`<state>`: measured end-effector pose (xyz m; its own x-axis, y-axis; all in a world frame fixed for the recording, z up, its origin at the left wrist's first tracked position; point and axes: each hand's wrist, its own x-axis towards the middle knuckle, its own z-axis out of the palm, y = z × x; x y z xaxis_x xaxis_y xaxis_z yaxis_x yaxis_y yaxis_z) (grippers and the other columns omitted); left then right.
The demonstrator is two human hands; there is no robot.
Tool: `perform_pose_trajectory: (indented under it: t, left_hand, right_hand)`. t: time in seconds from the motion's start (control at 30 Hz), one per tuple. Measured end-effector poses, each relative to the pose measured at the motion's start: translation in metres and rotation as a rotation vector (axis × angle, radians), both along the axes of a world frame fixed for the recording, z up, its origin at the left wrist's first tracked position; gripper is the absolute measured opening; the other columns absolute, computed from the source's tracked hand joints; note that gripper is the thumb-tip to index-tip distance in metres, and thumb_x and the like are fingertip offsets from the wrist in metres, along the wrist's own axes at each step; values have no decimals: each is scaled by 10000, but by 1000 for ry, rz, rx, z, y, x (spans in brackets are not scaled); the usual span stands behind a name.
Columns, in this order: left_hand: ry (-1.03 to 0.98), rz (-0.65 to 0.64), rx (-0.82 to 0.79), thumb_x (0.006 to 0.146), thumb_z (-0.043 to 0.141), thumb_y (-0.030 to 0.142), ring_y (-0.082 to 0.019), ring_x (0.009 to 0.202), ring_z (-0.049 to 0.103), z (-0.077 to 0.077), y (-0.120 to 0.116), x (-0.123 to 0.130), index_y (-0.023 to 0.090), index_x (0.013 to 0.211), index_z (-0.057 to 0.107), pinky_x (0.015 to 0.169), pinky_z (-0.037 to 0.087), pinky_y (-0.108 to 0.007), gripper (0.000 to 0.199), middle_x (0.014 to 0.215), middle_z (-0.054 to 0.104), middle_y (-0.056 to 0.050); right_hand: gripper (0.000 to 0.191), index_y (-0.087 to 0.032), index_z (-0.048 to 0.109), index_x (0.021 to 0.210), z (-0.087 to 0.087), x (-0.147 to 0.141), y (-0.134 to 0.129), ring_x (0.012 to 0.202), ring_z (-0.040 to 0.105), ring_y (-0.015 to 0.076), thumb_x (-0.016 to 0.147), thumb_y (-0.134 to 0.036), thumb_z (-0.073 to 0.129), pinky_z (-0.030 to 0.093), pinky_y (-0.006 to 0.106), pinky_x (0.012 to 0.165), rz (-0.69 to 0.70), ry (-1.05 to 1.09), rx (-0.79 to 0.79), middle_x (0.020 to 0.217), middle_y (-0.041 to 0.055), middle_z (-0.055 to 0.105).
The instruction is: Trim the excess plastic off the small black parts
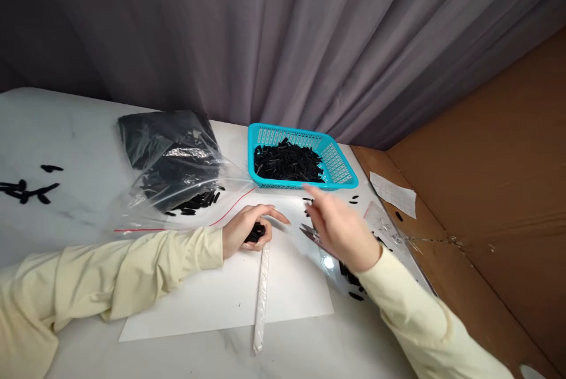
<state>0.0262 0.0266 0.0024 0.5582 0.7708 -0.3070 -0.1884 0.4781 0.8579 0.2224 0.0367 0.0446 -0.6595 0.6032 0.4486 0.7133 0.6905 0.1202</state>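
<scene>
My left hand [253,227] is curled round a bundle of small black pieces [255,233], its index finger stretched out to the right. My right hand [338,226], slightly blurred, holds small scissors [311,234] whose blades point left from under the palm; its index finger reaches toward the front rim of the blue basket [305,183]. Many black pieces [287,161] lie in that basket. Below my left hand, a narrow strip in clear wrap [261,302] lies across white paper [212,302].
A clear bag [177,155] of black pieces lies open at the left of the basket. Loose black pieces [26,191] lie at the far left. More pieces [349,276] are under my right wrist. White paper scrap [393,192] and cardboard [486,208] are at right; a grey curtain [265,43] hangs behind.
</scene>
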Motion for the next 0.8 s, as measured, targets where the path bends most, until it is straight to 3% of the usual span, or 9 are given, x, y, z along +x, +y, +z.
perform_pose_trajectory:
  t: [0.1, 0.17, 0.27, 0.37, 0.5, 0.63, 0.8]
  left_hand:
    - [-12, -9, -11, 861, 339, 386, -53, 253, 222, -1, 0, 0, 74, 888, 628, 294, 118, -182, 427, 345, 396, 46]
    - [-17, -2, 1, 858, 336, 392, -57, 255, 220, -3, 0, 0, 92, 845, 620, 297, 121, -187, 413, 340, 385, 51]
    - [-21, 44, 37, 850, 348, 380, -58, 283, 255, -4, -1, 0, 128, 702, 565, 310, 152, -190, 364, 364, 388, 52]
    - [-13, 73, 53, 840, 384, 379, -56, 318, 301, -3, -2, 2, 144, 632, 502, 320, 171, -184, 336, 408, 413, 48]
    - [-7, 26, 63, 829, 430, 388, -47, 304, 270, 0, -3, 3, 143, 696, 523, 304, 135, -171, 294, 420, 408, 63]
    - [1, -17, 114, 832, 453, 450, -40, 288, 252, -3, -5, 5, 138, 804, 556, 295, 139, -164, 331, 426, 432, 69]
    - [170, -8, 340, 823, 485, 424, -45, 329, 232, -3, -14, 6, 94, 930, 623, 341, 187, -181, 373, 384, 310, 104]
  right_hand:
    - [279, -83, 500, 1115, 31, -7, 24, 774, 559, 246, 920, -247, 386, 454, 365, 683, -60, 57, -19, 820, 129, 610]
    - [234, -110, 567, 945, 38, -21, 22, 783, 555, 240, 908, -295, 428, 453, 360, 700, 32, 72, -119, 816, 125, 615]
    - [260, -138, 576, 860, 25, -42, 1, 691, 550, 189, 881, -377, 476, 457, 302, 644, 271, 89, -381, 750, 79, 620]
    - [228, -131, 578, 860, 3, -52, -19, 663, 556, 172, 891, -329, 470, 454, 283, 614, 293, 144, -533, 755, 83, 632]
    - [143, -150, 600, 798, -8, -45, -26, 625, 587, 138, 873, -229, 506, 459, 246, 601, 212, 398, -727, 731, 55, 653]
    - [126, -172, 616, 749, -9, -31, -32, 554, 593, 123, 829, -259, 570, 481, 240, 557, 41, 774, -989, 631, 13, 640]
    - [149, -161, 610, 799, -27, -16, -42, 614, 654, 155, 751, -290, 668, 529, 279, 604, -96, 1288, -1246, 674, 40, 695]
